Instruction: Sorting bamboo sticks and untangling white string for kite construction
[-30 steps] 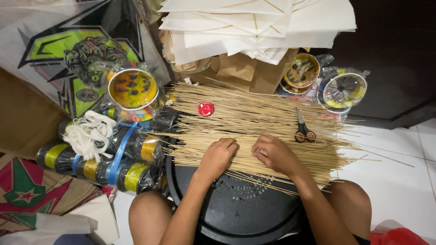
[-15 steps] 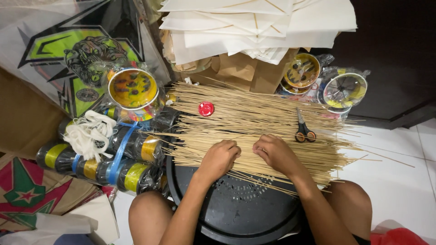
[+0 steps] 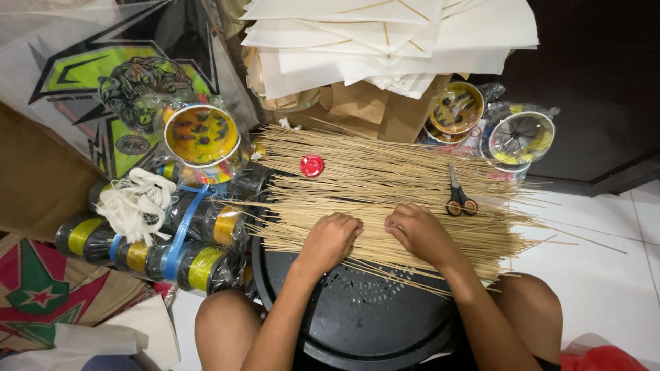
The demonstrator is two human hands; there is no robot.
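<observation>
Both hands are curled palm-down on the bamboo sticks [image 3: 385, 185], left hand [image 3: 332, 239] and right hand [image 3: 418, 232] side by side, fingers pressing into the bundle at its near edge. From what I see, the sticks lie fanned across a round black stool [image 3: 357, 316] between my knees. On the pile sit black-handled scissors [image 3: 459, 196] toward the right and a small red cap [image 3: 311, 165] at the far side. Left of it are black spools with yellow bands [image 3: 199, 237], a white string hank [image 3: 137, 203], and white paper sheets [image 3: 392, 34] stacked behind.
</observation>
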